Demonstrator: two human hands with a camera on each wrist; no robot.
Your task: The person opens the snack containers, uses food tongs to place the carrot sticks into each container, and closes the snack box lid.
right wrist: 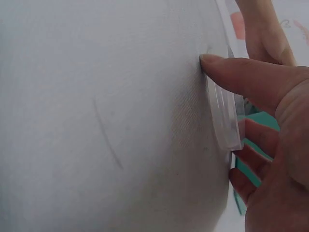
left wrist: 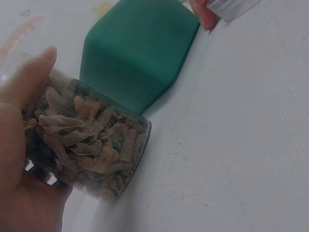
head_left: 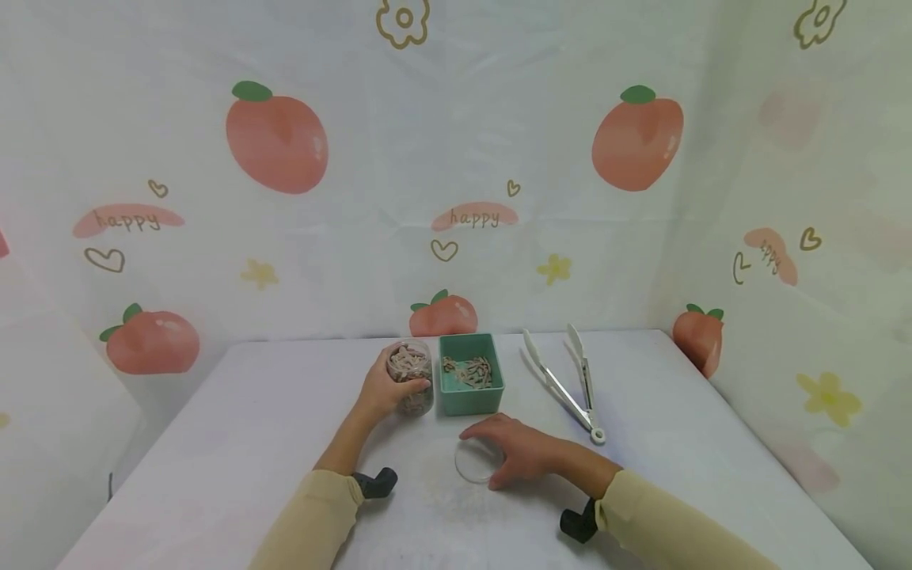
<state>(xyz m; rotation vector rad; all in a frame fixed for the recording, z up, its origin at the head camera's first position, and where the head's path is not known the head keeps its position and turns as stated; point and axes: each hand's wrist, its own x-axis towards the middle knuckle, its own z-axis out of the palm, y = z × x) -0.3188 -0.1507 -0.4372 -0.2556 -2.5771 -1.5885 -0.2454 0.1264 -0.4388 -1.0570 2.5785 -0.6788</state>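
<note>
My left hand (head_left: pixel 379 391) grips a clear plastic jar (head_left: pixel 409 360) around its side, thumb across the front. Thin, brown, twisted dried pieces (left wrist: pixel 91 145) fill much of it, and its top has no lid on. My right hand (head_left: pixel 526 451) holds a round clear lid (right wrist: pixel 226 113) at the table, thumb on the near edge and fingers at the far side. Just right of the jar stands a green rectangular box (head_left: pixel 470 403), with more of the brown pieces (head_left: pixel 473 372) on its bottom.
Silver tongs with white tips (head_left: pixel 568 398) lie spread on the table to the right of the box. The white-covered table (head_left: pixel 271 443) meets a patterned cloth backdrop (head_left: pixel 342 261) behind the jar and box.
</note>
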